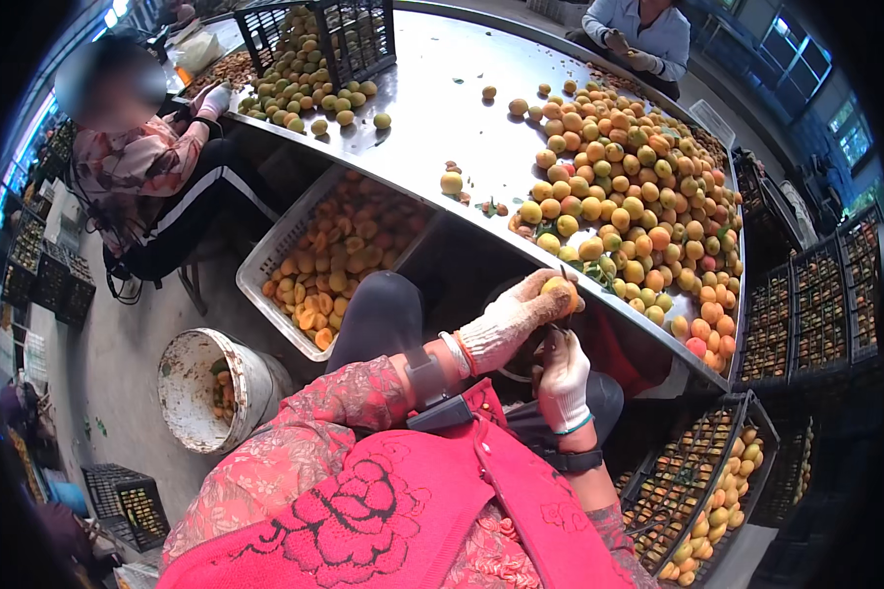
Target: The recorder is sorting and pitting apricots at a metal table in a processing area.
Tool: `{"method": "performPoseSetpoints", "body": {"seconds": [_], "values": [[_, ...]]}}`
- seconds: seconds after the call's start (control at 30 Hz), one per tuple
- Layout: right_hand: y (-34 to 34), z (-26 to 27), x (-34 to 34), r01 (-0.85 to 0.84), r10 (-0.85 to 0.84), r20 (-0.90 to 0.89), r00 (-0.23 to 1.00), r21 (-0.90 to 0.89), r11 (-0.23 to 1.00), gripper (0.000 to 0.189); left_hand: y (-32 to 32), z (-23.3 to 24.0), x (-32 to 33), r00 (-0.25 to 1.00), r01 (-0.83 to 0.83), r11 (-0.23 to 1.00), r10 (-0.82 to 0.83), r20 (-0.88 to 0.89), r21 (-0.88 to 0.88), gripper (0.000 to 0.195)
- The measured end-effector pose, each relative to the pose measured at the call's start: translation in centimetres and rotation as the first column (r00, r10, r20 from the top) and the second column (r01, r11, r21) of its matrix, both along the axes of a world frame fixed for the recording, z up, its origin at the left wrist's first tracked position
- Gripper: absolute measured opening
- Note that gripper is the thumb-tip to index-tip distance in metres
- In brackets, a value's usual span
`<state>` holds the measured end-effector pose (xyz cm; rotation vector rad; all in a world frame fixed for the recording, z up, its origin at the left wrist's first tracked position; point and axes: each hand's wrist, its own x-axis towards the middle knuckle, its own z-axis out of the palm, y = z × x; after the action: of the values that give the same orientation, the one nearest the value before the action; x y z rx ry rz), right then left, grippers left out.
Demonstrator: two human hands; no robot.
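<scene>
My left hand (519,316), in a soiled knit work glove, holds an apricot (558,293) in front of the metal table's edge. Just below it, my right hand (564,375), in a white knit glove, is closed around a small tool that is mostly hidden; a thin dark tip shows near the fruit. Beyond my hands, a large heap of apricots (633,191) lies on the metal table (442,96). A white plastic crate (254,269) of halved apricots stands below the table edge, left of my knee.
A dirty white bucket (254,390) stands at left, with some fruit inside. Black crates (707,471) of apricots are at right. Another black crate (353,44) lies tipped on the table, fruit spilling out. One co-worker (140,154) sits at left, another (637,37) across the table.
</scene>
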<state>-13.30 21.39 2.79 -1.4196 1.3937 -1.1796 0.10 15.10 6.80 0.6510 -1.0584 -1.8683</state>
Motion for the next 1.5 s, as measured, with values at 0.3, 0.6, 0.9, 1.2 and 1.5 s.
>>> {"method": "performPoseSetpoints", "body": {"seconds": [0.3, 0.6, 0.9, 1.2, 1.5], "values": [[-0.3, -3.2, 0.7, 0.046, -0.067, -0.114, 0.991, -0.18, 0.983, 0.033, 1.2, -0.9, -1.3, 0.985, 0.086, 0.925, -0.022, -0.174, 0.37, 0.06], [-0.5, -2.5, 0.5, 0.022, -0.049, -0.137, 0.989, -0.186, 0.982, 0.031, 0.4, -1.5, -1.2, 0.981, 0.035, 0.942, 0.031, -0.189, 0.333, 0.056], [-0.9, -2.8, -0.4, -0.015, -0.024, -0.139, 0.99, -0.269, 0.963, 0.024, -0.2, -1.8, -1.4, 0.976, 0.044, 0.96, 0.018, -0.219, 0.275, 0.038], [-1.4, 0.9, -1.0, -0.095, 0.052, -0.172, 0.984, -0.256, 0.962, 0.028, -0.1, 0.5, 0.0, 0.996, 0.092, 0.996, -0.092, -0.003, -0.008, 0.038], [-0.4, 0.2, -0.2, -0.067, 0.06, 0.196, 0.979, 0.031, 0.997, 0.015, -0.3, -0.1, -0.1, 0.998, 0.053, 0.982, -0.058, 0.025, 0.18, 0.028]]}}
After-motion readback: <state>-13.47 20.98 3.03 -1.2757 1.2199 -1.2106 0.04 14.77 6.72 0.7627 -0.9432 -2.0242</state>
